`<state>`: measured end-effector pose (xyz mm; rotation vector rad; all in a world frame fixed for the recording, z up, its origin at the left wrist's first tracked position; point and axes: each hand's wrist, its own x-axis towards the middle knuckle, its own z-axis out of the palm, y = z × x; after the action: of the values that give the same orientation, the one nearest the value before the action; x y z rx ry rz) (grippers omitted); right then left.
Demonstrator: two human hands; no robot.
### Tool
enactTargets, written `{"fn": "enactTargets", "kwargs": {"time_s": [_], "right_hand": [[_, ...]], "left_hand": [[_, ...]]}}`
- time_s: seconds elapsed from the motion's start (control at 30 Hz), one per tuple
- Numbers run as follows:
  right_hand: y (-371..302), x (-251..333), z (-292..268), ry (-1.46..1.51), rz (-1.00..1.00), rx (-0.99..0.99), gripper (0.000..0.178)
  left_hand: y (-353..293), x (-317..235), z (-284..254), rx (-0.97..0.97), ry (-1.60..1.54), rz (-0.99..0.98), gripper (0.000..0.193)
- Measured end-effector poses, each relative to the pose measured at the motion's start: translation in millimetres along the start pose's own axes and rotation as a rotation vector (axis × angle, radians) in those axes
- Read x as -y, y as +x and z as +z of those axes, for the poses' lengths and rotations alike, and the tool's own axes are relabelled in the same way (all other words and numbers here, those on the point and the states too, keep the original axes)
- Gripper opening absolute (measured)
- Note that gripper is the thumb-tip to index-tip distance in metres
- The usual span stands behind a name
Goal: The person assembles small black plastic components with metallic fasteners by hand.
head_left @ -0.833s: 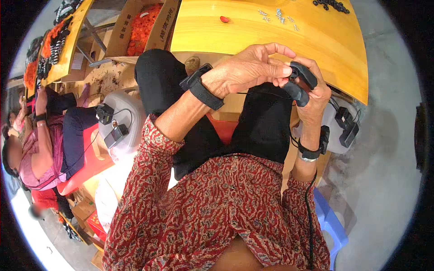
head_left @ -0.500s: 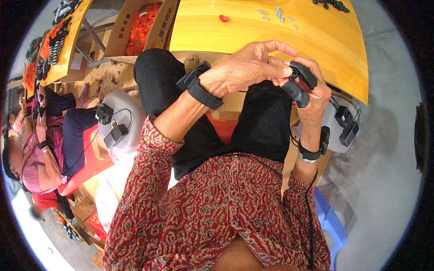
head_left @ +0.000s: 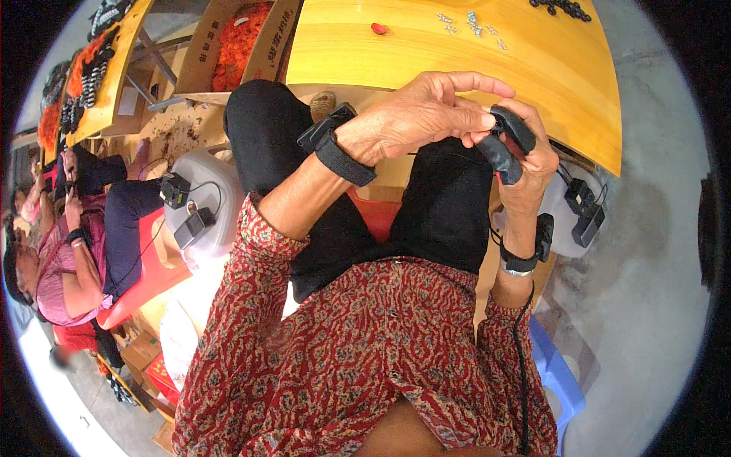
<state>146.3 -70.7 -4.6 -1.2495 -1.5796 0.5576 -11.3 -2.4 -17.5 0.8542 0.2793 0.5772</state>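
Two hands are at work on one black padded piece [head_left: 518,131], which lies just off the table's near edge, toward its near right corner. The left hand [head_left: 426,114] pinches one end between thumb and finger, another finger extended; the right hand [head_left: 537,158] is curled around the piece. One band is on each wrist.

On the table [head_left: 548,84] are one small red piece [head_left: 378,29], toward the far left corner, and roughly three clusters of silvery bits [head_left: 474,24] near the far edge. A group of black beads [head_left: 565,9] sits by the far right corner. Beside the left edge stands one open cardboard box [head_left: 276,46] of orange-red material [head_left: 242,52].

The padded piece shows two curved limbs; it is probably a single strip bent over, but fingertips cover where they meet. Most of the right hand's fingers are hidden behind it. The beads and the table's far edge are cut off by the top of the view, and the silvery bits are too small to count singly.
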Motion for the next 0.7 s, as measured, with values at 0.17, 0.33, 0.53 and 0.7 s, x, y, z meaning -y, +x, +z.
{"fn": "enactTargets", "kwargs": {"time_s": [0.17,0.33,0.53,0.7], "right_hand": [[-1,0,-1,-0.048,-0.039,-0.04,0.025],[-5,-5,-5,0.011,-0.032,-0.071,0.025],[-9,3,-6,0.047,-0.003,-0.116,0.027],[-13,0,-9,-0.083,-0.118,-0.16,0.03]], "left_hand": [[-1,0,4,-0.003,0.088,-0.006,0.056],[0,5,7,0.164,0.208,0.167,0.07],[0,10,13,0.093,0.28,0.152,0.072],[0,14,16,0.068,0.205,0.153,0.066]]}}
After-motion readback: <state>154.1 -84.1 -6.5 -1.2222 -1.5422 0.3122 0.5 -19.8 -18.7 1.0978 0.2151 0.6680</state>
